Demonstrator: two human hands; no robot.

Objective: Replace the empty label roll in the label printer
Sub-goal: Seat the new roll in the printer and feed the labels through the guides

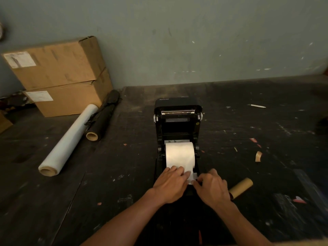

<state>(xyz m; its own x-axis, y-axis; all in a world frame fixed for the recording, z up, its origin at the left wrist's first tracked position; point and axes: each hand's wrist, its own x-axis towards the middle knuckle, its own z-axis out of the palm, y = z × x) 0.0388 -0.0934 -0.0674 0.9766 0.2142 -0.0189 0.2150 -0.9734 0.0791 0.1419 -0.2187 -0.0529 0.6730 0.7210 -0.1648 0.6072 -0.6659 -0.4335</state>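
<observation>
Now feeding the fresh label roll [179, 154], seated in the open label printer [178, 121] at table centre.

Left hand [170, 185] lying flat, fingers spread, pinning the loose paper end at the roll's 6 o'clock; right hand [213, 189] pinching that end between thumb and fingertips. Looks light and thin: easily creased or torn, best taken by both edges and drawn out straight. Spent cardboard core [241, 187] lying discarded at 4 o'clock of the printer.
</observation>
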